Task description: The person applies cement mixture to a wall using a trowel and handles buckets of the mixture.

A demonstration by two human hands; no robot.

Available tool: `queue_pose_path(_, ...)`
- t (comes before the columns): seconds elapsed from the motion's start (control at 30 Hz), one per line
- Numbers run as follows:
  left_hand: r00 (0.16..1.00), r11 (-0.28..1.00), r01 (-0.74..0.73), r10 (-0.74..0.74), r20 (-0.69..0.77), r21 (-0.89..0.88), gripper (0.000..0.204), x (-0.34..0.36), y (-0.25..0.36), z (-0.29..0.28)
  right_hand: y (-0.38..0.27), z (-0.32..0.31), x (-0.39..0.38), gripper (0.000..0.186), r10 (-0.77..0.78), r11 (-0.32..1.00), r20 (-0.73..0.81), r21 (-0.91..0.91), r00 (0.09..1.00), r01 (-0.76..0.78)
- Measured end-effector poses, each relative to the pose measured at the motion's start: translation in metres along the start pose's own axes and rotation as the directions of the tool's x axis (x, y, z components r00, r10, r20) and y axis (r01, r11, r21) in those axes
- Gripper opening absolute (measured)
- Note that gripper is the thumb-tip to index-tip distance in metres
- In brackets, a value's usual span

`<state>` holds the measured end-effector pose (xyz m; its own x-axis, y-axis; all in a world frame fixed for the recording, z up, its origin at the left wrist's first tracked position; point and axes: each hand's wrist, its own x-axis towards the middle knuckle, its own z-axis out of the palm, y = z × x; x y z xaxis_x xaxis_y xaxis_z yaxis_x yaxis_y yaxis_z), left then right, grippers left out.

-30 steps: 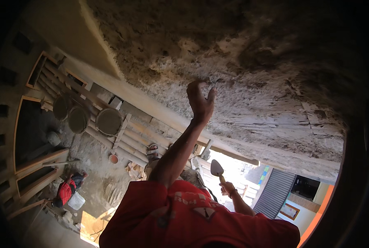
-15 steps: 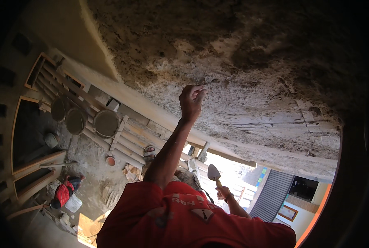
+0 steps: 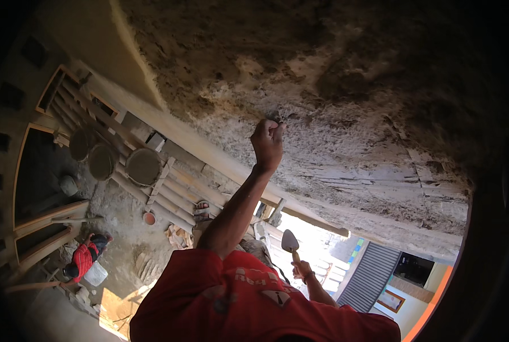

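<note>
My left hand (image 3: pixel 267 147) is raised on a long, stretched arm, close to the rough, unplastered surface (image 3: pixel 345 142) overhead. Its fingers are curled and pinched together; whatever they might hold is hidden or too small to name. Lower and to the right, my right hand (image 3: pixel 302 269) grips a trowel (image 3: pixel 290 241) by its handle. The trowel's pointed blade stands upward, well apart from the rough surface. Smoother plaster (image 3: pixel 94 40) borders the rough patch at the upper left.
Below on the left runs a platform of wooden poles (image 3: pixel 174 196) bearing round tubs (image 3: pixel 144 167) of grey mix. A sandalled foot (image 3: pixel 202 211) stands on the poles. A person in red (image 3: pixel 83 259) is down on the ground, near a small reddish pot (image 3: pixel 149 218). A corrugated shutter (image 3: pixel 368 273) stands at right.
My left hand has turned slightly and its fingers have curled tighter near the rough surface. The trowel in my right hand has shifted a little left in the picture.
</note>
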<state>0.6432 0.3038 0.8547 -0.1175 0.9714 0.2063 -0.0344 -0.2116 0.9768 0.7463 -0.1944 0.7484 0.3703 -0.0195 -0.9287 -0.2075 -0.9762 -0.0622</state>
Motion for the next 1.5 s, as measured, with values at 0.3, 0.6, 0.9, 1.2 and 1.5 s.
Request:
queue_pose_path(0.3,0.996,0.949,0.089,-0.086,0.021,-0.304,0.021,-0.017,-0.012,0.003,-0.011,0.003,0.006,0.025,-0.090,0.996,0.052,0.024,0.995,0.088)
queue_pose_path(0.6,0.944,0.920,0.329,-0.325,0.052,-0.212,0.016,-0.066,-0.064,-0.014,-0.022,-0.001,-0.006,0.027,-0.118,0.993,0.020,-0.005,0.993,0.118)
queue_pose_path(0.9,0.943,0.852,0.331,-0.295,0.152,-0.404,0.011,-0.029,-0.039,-0.001,-0.014,-0.003,-0.009,0.027,-0.063,0.998,0.005,0.016,0.998,0.063)
queue_pose_path(1.2,0.949,0.938,0.314,-0.309,0.062,-0.144,0.020,-0.021,-0.035,-0.004,-0.014,0.003,-0.001,0.024,-0.047,0.999,0.043,-0.003,0.998,0.047)
queue_pose_path(1.5,0.908,0.931,0.343,-0.296,0.296,-0.122,0.035,-0.023,-0.050,-0.020,-0.047,0.006,-0.005,0.024,-0.123,0.991,0.028,-0.047,0.992,0.124)
